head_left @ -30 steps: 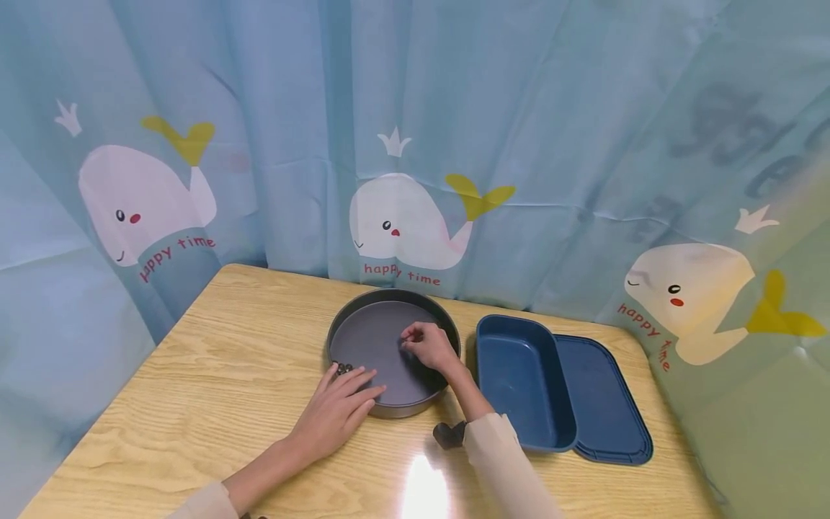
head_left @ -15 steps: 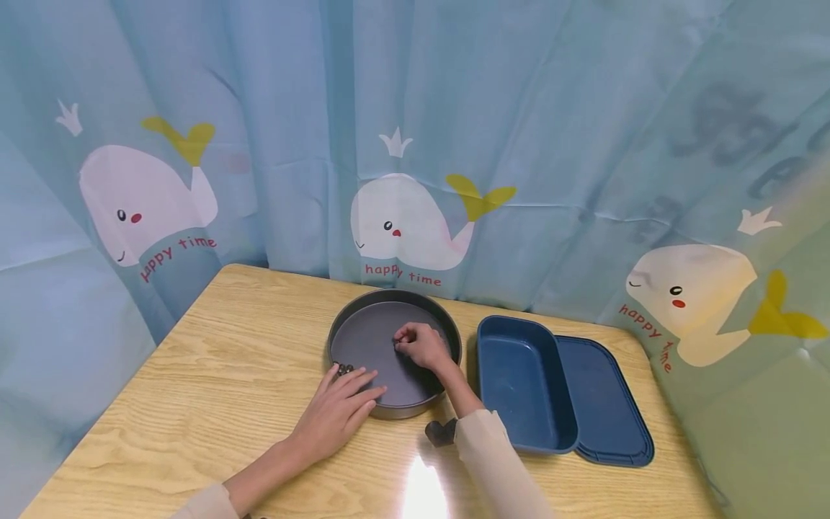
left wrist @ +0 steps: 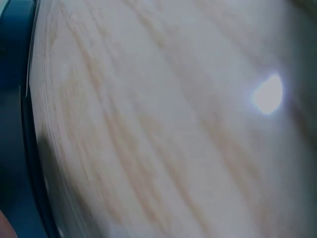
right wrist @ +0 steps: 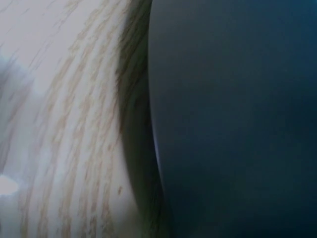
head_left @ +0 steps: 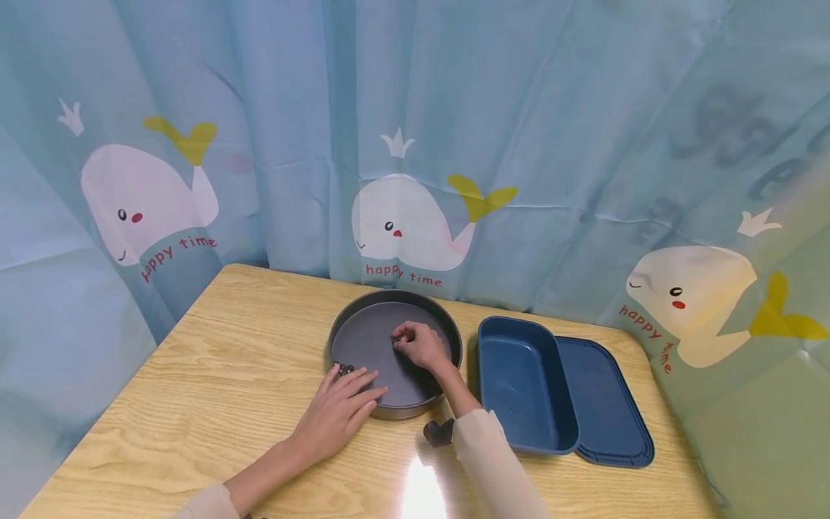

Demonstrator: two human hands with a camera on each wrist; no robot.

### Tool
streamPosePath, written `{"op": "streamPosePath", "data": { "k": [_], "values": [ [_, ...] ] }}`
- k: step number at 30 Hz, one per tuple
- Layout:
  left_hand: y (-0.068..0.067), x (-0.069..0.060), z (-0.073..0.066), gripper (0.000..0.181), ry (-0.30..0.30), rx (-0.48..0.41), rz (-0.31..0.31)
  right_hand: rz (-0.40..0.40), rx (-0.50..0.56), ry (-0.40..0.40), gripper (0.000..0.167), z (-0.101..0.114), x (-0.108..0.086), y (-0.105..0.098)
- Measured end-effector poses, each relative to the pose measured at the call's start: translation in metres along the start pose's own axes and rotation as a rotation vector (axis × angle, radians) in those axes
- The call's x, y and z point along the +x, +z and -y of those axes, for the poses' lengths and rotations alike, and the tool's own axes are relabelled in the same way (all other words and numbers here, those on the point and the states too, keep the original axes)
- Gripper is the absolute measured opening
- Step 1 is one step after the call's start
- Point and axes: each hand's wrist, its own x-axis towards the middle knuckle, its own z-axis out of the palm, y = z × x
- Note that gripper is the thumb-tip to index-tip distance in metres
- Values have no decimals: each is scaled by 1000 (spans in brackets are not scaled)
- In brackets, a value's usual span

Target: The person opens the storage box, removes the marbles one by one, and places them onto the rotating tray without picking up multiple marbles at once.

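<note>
A round dark grey pan (head_left: 389, 400) stands on the wooden table. My left hand (head_left: 337, 411) lies over its near left rim, fingers spread and fairly straight. Close to those fingertips, inside the pan, sit several small shiny dark balls (head_left: 345, 370), partly covered by the hand. Over the middle of the pan is my right hand (head_left: 421, 346), its thumb and fingers curled together at a small dark ball (head_left: 395, 343), mostly hidden by the fingertips. Both wrist views show only wood and part of the pan's wall (right wrist: 237, 119), blurred.
To the right of the pan is a deep blue rectangular box (head_left: 528, 389), uncovered. Its flat blue lid (head_left: 603, 404) lies beside it, on the far right of the wooden table (head_left: 214, 375). A curtain with whales (head_left: 415, 223) hangs behind the table.
My right hand has shifted slightly left inside the pan, and its thumb and fingertips have come together on the small dark ball. The left hand stays on the rim.
</note>
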Motion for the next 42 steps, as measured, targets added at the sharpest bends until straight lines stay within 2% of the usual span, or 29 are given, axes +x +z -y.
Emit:
{"op": "streamPosePath", "data": {
  "k": [5, 11, 22, 33, 38, 42],
  "values": [
    [1, -1, 1, 28, 2, 0, -8, 7, 32, -21, 17, -2, 0, -1],
    [2, -1, 1, 28, 3, -1, -9, 16, 75, -10, 22, -1, 0, -5],
    [0, 0, 1, 29, -19, -10, 22, 1, 128, -23, 22, 9, -7, -26],
    [-1, 0, 0, 29, -16, -12, 15, 77, 196, -86, 20, 22, -42, -64],
    [0, 1, 0, 29, -17, -7, 14, 73, 191, -101, 19, 21, -67, -81],
    [1, 0, 0, 29, -15, -12, 11, 49, 180, -97, 17, 12, -88, -94]
  ]
}}
